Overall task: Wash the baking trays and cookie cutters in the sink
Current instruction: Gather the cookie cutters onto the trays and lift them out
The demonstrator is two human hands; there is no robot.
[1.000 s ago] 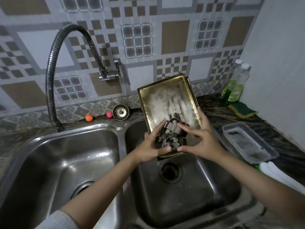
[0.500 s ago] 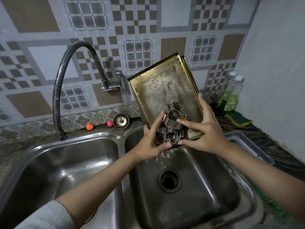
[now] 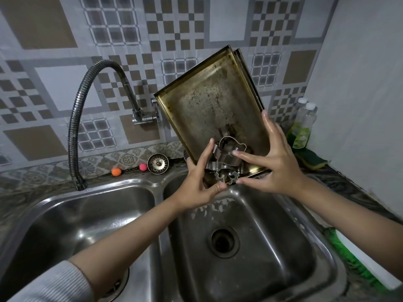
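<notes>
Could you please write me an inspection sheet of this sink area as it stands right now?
Surface: double steel sink, both basins bare; right basin has flecks of residue near its back wall.
Job's things: stacked trays, stained, held tilted above the right basin; cutters bunched at their lower edge.
Clutter: strainer, orange ball and pink ball on the back ledge; soap bottles and sponge at right.
Grippers: left hand and right hand grip the trays and pin the cutters with their fingers.
Cables: nothing seen; flexible tap only, no water running.
Surroundings: tiled wall behind.
</notes>
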